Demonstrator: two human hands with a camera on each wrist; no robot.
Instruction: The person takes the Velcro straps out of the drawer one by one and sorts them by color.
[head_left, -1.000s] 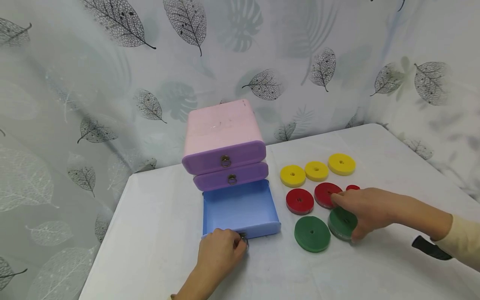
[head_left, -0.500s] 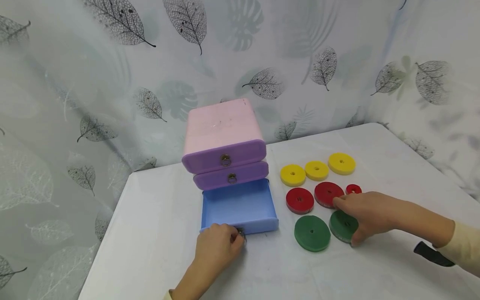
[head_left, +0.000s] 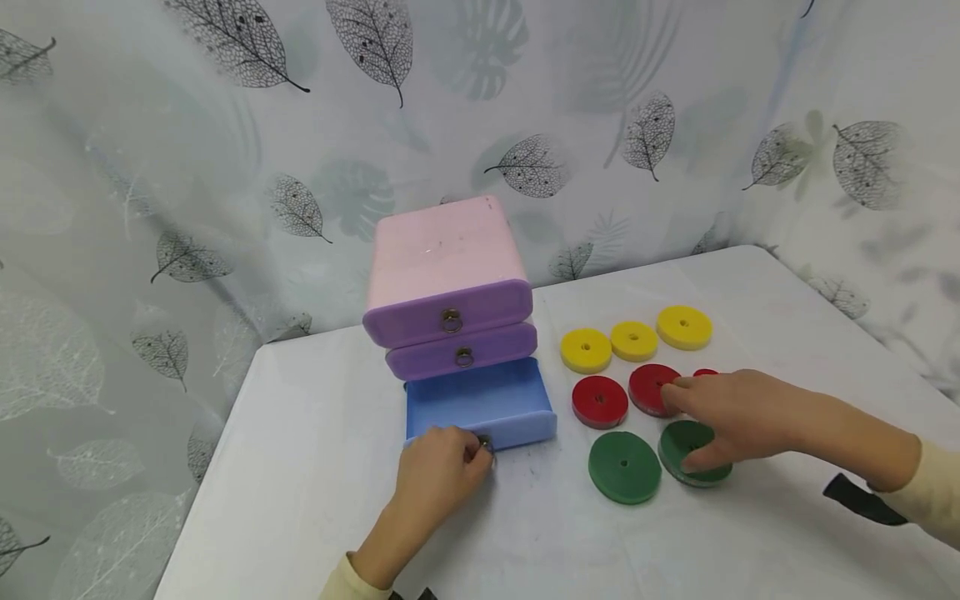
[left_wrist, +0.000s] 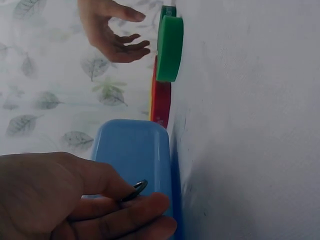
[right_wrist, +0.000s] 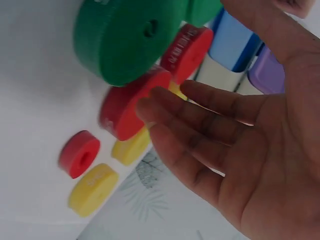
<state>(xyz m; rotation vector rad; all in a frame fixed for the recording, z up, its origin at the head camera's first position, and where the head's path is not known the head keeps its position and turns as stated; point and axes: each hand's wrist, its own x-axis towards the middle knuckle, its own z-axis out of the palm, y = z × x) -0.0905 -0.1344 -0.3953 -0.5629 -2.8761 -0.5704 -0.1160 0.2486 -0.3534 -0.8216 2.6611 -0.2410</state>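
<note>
My left hand (head_left: 441, 471) pinches the small metal ring pull (left_wrist: 139, 189) on the front of the blue drawer (head_left: 517, 429). This drawer is the lowest in a pink and purple drawer unit (head_left: 450, 250) and stands partly pulled out; the part of its inside that shows is bare. My right hand (head_left: 750, 421) hovers with spread fingers over a flat green roll (head_left: 705, 475), thumb and fingertips apart and nothing between them. In the right wrist view its palm faces the rolls, and its fingertips overlap a red roll (right_wrist: 127, 107).
Left of my right hand lie another green roll (head_left: 624, 467) and a red roll (head_left: 599, 402). A small red roll is mostly hidden behind that hand. Yellow rolls (head_left: 586, 350) form the back row. A leaf-patterned curtain (head_left: 637, 167) hangs behind the white table (head_left: 300, 483).
My left hand has pushed the blue drawer further into the unit. The right hand has risen slightly off the green roll, which shows more fully now.
</note>
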